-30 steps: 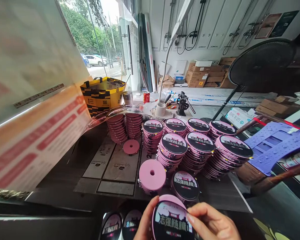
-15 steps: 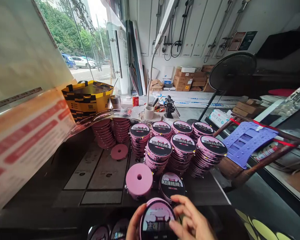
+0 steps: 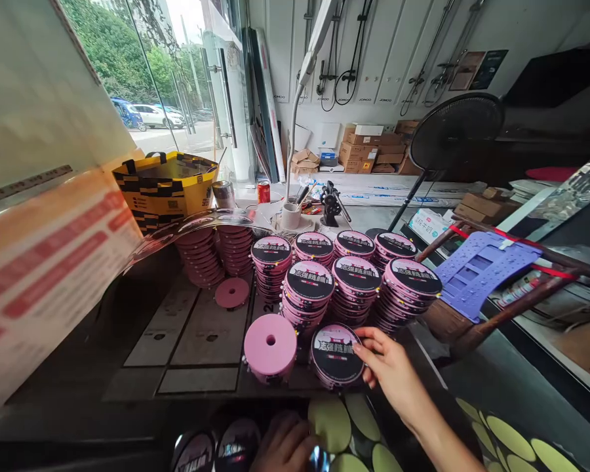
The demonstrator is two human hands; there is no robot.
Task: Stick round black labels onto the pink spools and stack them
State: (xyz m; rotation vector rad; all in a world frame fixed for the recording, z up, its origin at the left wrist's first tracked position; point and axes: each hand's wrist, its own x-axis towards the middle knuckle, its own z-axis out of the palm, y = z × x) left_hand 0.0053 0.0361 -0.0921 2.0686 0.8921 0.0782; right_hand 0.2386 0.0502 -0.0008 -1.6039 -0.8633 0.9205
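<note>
My right hand (image 3: 379, 357) grips the right edge of a pink foam spool (image 3: 337, 354) with a round black-and-pink label on top. This spool sits at the front of the table, on or as a short stack. To its left stands an unlabelled pink foam spool (image 3: 270, 344) with a centre hole and small pins round its side. My left hand (image 3: 286, 442) is low in the view, in shadow, fingers bent and lying over the sheet of round labels (image 3: 238, 448). Pale yellow circles (image 3: 330, 423) of bare backing show beside it. Its fingertips are partly dark.
Several stacks of labelled spools (image 3: 356, 272) stand behind, with unlabelled pink stacks (image 3: 199, 257) and one loose spool (image 3: 232, 292) to the left. A clear curved sheet (image 3: 201, 223), yellow bag (image 3: 170, 190), lamp (image 3: 297, 98), purple stool (image 3: 486, 269) and fan (image 3: 455, 134) surround the table.
The labelled spool held low between both hands has moved forward to the front stack in my right hand. My left hand has let go and dropped to the label sheet.
</note>
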